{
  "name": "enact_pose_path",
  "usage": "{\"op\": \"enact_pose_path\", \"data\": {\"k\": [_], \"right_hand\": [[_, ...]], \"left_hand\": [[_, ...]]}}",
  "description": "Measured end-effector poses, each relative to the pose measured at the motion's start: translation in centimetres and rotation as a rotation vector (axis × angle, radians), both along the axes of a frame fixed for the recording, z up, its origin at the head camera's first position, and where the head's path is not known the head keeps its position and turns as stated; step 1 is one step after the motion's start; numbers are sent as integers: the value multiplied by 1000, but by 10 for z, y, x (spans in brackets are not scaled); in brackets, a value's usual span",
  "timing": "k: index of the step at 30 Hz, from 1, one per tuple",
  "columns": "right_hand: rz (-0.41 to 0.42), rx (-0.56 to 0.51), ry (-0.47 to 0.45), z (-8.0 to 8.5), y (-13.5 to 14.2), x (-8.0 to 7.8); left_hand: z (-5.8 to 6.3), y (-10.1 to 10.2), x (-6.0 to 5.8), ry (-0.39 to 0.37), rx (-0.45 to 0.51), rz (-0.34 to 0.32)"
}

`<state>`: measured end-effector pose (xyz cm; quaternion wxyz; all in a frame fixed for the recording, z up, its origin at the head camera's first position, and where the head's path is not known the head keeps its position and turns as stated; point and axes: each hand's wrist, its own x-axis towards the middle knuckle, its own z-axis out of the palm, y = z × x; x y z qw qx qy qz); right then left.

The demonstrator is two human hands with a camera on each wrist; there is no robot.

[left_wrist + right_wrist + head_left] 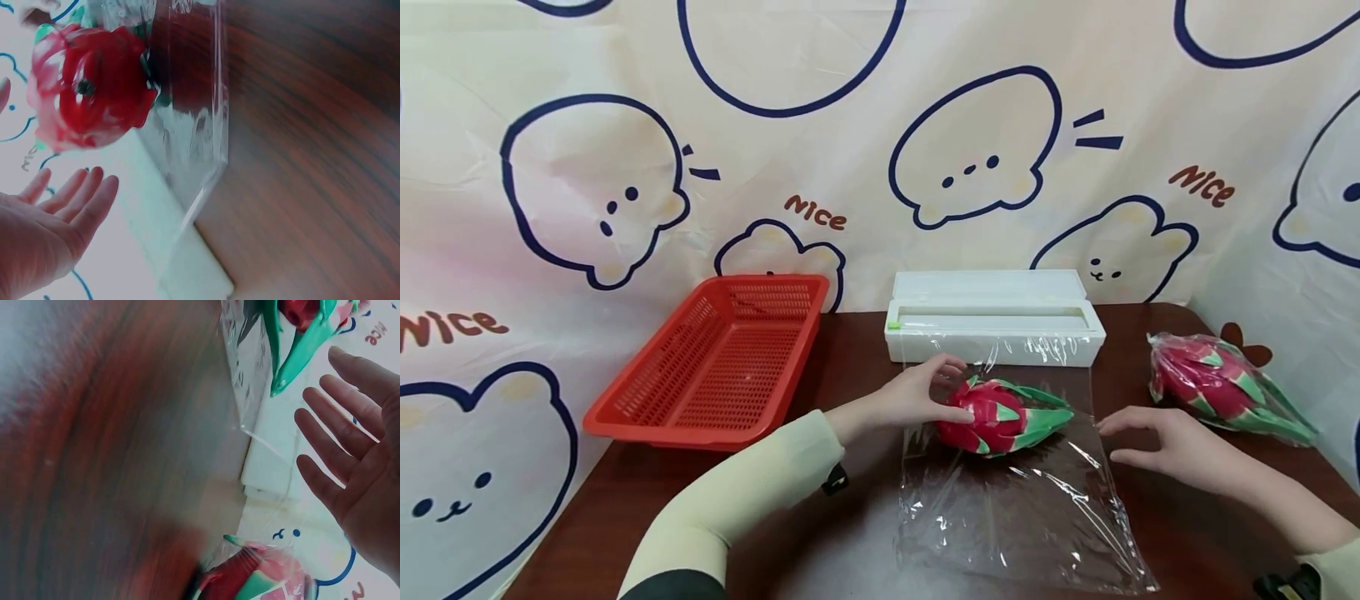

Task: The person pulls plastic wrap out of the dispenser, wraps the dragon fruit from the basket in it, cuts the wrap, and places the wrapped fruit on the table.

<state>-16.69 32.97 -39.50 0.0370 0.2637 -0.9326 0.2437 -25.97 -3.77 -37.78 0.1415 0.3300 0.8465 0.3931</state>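
Observation:
A red dragon fruit (988,417) with green leaf tips lies on a sheet of clear plastic wrap (1000,525), its leaves pointing right. Just left of the fruit is my left hand (917,392), thumb and fingers spread; the left wrist view shows a gap between the fingers (94,200) and the fruit (94,87). My right hand (1172,450) hovers by the wrap's right edge, fingers loosely bent and holding nothing. From a white wrap dispenser box (992,348) with its lid raised, the wrap runs toward me.
A second dragon fruit (1210,379), wrapped in clear plastic, lies at the right beyond my right hand. An orange-red plastic basket (700,437) stands at the back left. Behind the brown table (835,533) hangs a cartoon-printed cloth (865,167).

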Motion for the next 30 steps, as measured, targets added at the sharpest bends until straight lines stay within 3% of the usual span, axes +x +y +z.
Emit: {"op": "enact_pose_path", "data": {"k": [3,8,11,15,20,22,27,30], "right_hand": [[54,-12,16,-1,-1,7],[129,-44,1,-10,-4,21],[184,-75,-72,-14,-5,28],[258,-125,-185,-20,-5,35],[342,-193,-269,-28,-6,41],[366,-222,-300,-31,-7,44],[405,-278,-394,-40,-9,50],[450,-286,-401,-46,-12,52]], "left_hand": [[3,-15,4,63,45,-21],[2,-40,22,113,144,-50],[-2,-52,36,167,167,-94],[-7,-64,56,248,125,-177],[-14,-73,75,341,-9,-272],[-16,-74,81,346,-57,-304],[-25,-72,92,261,-92,-392],[-30,-71,95,222,-125,-446]]}}
